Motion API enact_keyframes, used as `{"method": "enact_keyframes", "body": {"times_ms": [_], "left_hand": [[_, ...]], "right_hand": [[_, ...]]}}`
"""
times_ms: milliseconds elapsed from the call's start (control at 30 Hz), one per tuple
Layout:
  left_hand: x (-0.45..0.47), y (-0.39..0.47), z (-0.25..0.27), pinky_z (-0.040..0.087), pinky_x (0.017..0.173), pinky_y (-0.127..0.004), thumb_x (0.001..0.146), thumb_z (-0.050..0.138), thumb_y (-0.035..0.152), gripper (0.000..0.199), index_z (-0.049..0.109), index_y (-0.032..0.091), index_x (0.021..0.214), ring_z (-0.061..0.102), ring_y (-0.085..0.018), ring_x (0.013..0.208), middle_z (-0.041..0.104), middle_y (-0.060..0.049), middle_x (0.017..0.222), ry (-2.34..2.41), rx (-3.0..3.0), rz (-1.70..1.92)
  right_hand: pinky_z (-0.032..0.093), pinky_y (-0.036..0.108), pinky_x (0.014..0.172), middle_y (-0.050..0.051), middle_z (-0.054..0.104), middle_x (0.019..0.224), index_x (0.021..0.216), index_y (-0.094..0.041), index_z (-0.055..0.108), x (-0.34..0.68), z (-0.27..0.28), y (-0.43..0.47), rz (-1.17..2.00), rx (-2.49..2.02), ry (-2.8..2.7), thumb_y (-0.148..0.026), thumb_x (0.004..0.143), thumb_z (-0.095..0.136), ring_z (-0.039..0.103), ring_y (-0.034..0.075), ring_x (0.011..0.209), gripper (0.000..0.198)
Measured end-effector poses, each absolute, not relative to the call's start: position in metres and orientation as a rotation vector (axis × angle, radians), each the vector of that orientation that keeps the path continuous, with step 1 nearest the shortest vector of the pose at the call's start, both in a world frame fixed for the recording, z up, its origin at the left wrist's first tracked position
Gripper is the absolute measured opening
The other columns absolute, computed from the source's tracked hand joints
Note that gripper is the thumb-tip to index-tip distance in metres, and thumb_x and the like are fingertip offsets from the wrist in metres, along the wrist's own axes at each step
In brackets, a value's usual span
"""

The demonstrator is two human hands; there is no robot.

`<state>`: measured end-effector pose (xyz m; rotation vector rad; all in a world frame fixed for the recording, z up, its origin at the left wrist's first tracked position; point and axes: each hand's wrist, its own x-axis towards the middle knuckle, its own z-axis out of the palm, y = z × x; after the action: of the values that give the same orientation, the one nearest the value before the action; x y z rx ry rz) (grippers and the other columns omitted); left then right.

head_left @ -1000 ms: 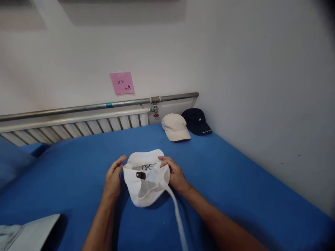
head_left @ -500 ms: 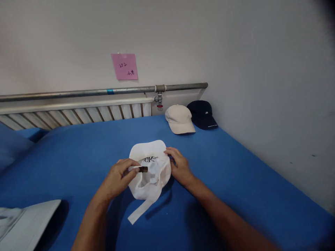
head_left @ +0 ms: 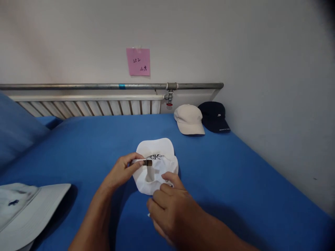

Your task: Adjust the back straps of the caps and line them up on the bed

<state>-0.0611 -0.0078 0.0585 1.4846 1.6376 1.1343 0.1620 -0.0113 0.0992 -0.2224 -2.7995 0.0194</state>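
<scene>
A white cap (head_left: 167, 148) with black "CK" lettering lies on the blue surface, its brim toward the wall and its back opening facing me. My left hand (head_left: 123, 170) is closed, pinching the cap's back strap by its dark metal buckle (head_left: 149, 162). At the near side of the cap, my right hand (head_left: 170, 209) is curled around the cap's other, loose strap. Most of that strap is hidden behind the fingers, with only a small white tip showing below them. The right index finger and thumb are close to the crown's near edge.
A beige cap (head_left: 190, 118) and a navy cap (head_left: 214, 116) sit side by side at the far right by the wall. A pale cap (head_left: 34, 209) lies at the near left. Behind the blue bed (head_left: 104, 136) are a radiator (head_left: 110, 107) and a metal pipe (head_left: 91, 86).
My right hand has left the brim's right side and come toward me, closing over the loose strap. My left hand still pinches the buckle end. The view has shifted slightly left.
</scene>
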Motion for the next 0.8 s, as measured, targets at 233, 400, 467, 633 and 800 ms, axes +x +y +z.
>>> {"method": "enact_keyframes", "body": {"times_ms": [233, 400, 467, 633, 800], "left_hand": [[-0.068, -0.008, 0.054, 0.037, 0.061, -0.025, 0.083, 0.058, 0.041, 0.027, 0.068, 0.017, 0.09, 0.049, -0.015, 0.066, 0.062, -0.001, 0.076, 1.569, 1.439, 1.084], [-0.067, -0.008, 0.055, 0.038, 0.061, -0.025, 0.077, 0.067, 0.037, 0.022, 0.071, 0.017, 0.086, 0.052, -0.015, 0.067, 0.064, -0.002, 0.076, 1.521, 1.394, 1.162], [-0.066, -0.007, 0.055, 0.039, 0.061, -0.025, 0.073, 0.072, 0.034, 0.02, 0.072, 0.018, 0.084, 0.053, -0.015, 0.068, 0.065, -0.002, 0.076, 1.49, 1.353, 1.189], [-0.066, -0.008, 0.052, 0.038, 0.057, -0.022, 0.072, 0.074, 0.034, 0.019, 0.068, 0.017, 0.078, 0.051, -0.011, 0.06, 0.062, 0.0, 0.07, 1.361, 1.204, 1.215], [-0.064, -0.003, 0.043, 0.035, 0.051, -0.019, 0.072, 0.075, 0.035, 0.023, 0.061, 0.017, 0.077, 0.049, -0.007, 0.052, 0.058, 0.004, 0.063, 1.258, 1.038, 1.316]], "right_hand": [[0.026, 0.05, 0.11, 0.003, 0.063, 0.069, 0.075, -0.018, 0.065, 0.173, 0.12, -0.008, -0.036, -0.246, -3.024, -0.026, 0.081, 0.064, 0.056, 0.02, 0.071, 0.01], [0.038, 0.042, 0.1, 0.003, 0.064, 0.068, 0.075, -0.017, 0.065, 0.173, 0.135, -0.002, 0.198, -0.09, -3.078, -0.011, 0.082, 0.056, 0.056, 0.016, 0.065, 0.013], [0.043, 0.032, 0.09, 0.003, 0.067, 0.078, 0.086, -0.017, 0.066, 0.172, 0.139, 0.005, 0.589, -0.1, -2.951, -0.014, 0.089, 0.049, 0.058, 0.014, 0.071, 0.017], [0.043, 0.022, 0.064, 0.0, 0.059, 0.072, 0.092, -0.017, 0.061, 0.164, 0.126, 0.033, 1.321, -0.49, -2.359, -0.034, 0.099, 0.035, 0.054, 0.011, 0.066, 0.032], [0.036, 0.02, 0.05, -0.005, 0.047, 0.058, 0.087, -0.018, 0.055, 0.149, 0.091, 0.055, 1.524, -0.729, -1.917, -0.042, 0.095, 0.04, 0.042, 0.007, 0.049, 0.03]]}}
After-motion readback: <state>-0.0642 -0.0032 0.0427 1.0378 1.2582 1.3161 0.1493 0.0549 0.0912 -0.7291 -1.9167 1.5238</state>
